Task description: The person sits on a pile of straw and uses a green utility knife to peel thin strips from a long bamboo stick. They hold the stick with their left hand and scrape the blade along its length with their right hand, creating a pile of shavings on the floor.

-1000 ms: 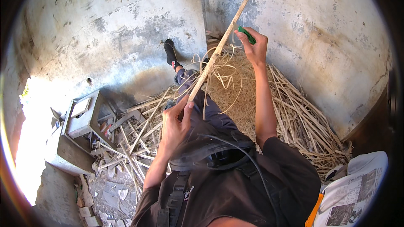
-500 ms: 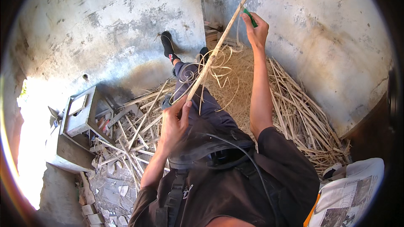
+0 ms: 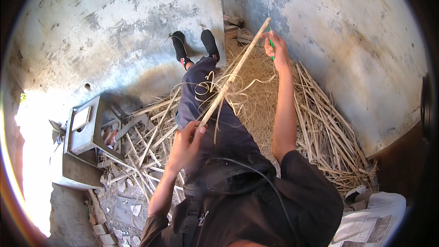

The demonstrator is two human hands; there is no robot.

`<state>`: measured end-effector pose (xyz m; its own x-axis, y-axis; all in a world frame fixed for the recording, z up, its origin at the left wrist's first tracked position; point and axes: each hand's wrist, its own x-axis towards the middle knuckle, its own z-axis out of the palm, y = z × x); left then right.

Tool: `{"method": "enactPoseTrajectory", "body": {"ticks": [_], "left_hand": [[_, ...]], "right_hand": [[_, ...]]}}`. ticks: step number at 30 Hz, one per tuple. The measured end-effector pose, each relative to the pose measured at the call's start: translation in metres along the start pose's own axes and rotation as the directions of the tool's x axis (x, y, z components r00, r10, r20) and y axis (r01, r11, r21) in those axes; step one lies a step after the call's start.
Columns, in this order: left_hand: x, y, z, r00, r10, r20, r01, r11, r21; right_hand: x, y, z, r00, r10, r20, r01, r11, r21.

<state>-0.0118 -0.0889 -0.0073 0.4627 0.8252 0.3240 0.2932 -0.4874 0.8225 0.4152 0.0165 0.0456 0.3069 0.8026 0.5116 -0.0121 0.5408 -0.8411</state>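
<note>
A long pale stick [image 3: 243,60], likely split bamboo, slants up and away above my legs. Its near end is gripped in my left hand [image 3: 184,145], thumb along the side. Thin curled shavings [image 3: 238,94] hang from its middle, some looping over my trousers. Beside the far tip, my right hand [image 3: 281,54] is closed around a slim green-handled knife [image 3: 272,49]. The thin blade points up close to the stick's tip; whether it touches the wood I cannot tell.
A heap of fine shavings [image 3: 258,105] lies beyond my legs, with long split strips [image 3: 327,126] piled along the right wall. More strips [image 3: 155,144] cross at left near a grey box-like stand [image 3: 89,128]. A white printed sack [image 3: 372,219] lies at lower right.
The far end of the stick and my right hand with the knife have come down toward me. My left hand has shifted slightly nearer. Both feet now rest against the wall.
</note>
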Motion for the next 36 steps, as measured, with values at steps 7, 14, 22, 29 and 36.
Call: {"method": "enactPoseTrajectory", "body": {"ticks": [7, 14, 22, 29, 36], "left_hand": [[0.035, 0.003, -0.021, 0.979, -0.191, 0.069, 0.191, 0.982, 0.012], [0.06, -0.007, -0.023, 0.963, -0.209, 0.171, 0.215, 0.976, -0.019], [0.063, -0.029, -0.015, 0.955, -0.215, 0.203, 0.246, 0.958, -0.146], [0.05, -0.041, -0.024, 0.978, -0.188, 0.094, 0.2, 0.97, -0.136], [0.061, -0.04, -0.029, 0.984, -0.172, 0.036, 0.176, 0.971, -0.163]], "right_hand": [[-0.007, 0.013, 0.005, 0.991, -0.083, -0.103, 0.097, 0.987, 0.13], [-0.014, 0.001, 0.02, 0.989, -0.03, -0.146, 0.049, 0.99, 0.132], [-0.006, 0.001, 0.016, 0.963, -0.122, -0.241, 0.078, 0.98, -0.185], [-0.015, -0.02, 0.025, 0.925, -0.322, -0.202, 0.19, 0.852, -0.487], [-0.005, -0.019, 0.036, 0.972, -0.006, 0.233, 0.001, 1.0, 0.024]]}}
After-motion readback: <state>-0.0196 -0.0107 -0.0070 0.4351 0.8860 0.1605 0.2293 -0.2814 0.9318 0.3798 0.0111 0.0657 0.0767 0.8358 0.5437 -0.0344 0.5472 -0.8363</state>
